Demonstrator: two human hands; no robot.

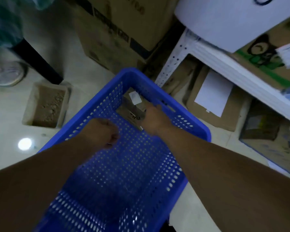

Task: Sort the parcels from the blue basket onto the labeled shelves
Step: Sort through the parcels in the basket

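A blue perforated basket [199,126] stands on the pale floor below me. In its far corner lies a small brown cardboard parcel [132,104] with a white label on top. My right hand [153,117] reaches into the basket and touches the parcel's right side; its fingers are hidden behind the hand, so the grip is unclear. My left hand [105,131] hovers inside the basket nearer to me, fingers curled under, holding nothing that I can see. The view is blurred.
A white metal shelf [213,56] stands at the right, with cardboard boxes [266,52] on it and more parcels [213,104] on the floor beneath. Large brown cartons [117,30] stand behind the basket. A shallow tray of gravel [47,106] lies on the floor at the left.
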